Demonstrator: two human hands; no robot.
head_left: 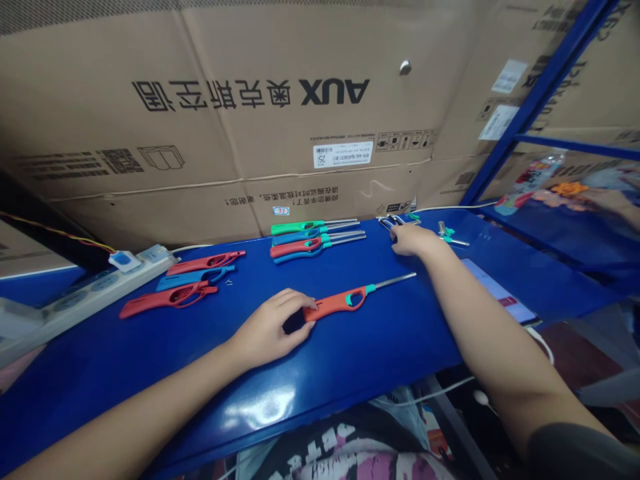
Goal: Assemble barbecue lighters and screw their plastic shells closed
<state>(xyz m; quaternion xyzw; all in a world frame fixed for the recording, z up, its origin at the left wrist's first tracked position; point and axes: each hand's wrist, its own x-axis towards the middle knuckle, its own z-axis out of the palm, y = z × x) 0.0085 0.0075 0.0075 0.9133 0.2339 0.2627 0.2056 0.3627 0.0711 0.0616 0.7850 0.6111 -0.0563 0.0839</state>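
Note:
My left hand (275,327) grips the handle end of an orange-red long-nosed lighter (336,304), thumb and fingers closed on it. The lighter lies on the blue table with its metal tube pointing right. My right hand (413,239) reaches to the back of the table, over some small dark and metal parts (393,221); its fingers are partly hidden, and what they hold cannot be made out. Behind my left hand lies a group of several lighters, green (298,228), blue (297,237) and red (296,249), their tubes pointing right.
Red (170,298) and blue (195,277) handle shells lie at the left, near a white power strip (100,287). A phone (500,293) and small teal-and-metal parts (449,233) lie right. A cardboard sheet (240,147) stands behind. Another person's hand (613,203) and a bottle (530,180) are far right.

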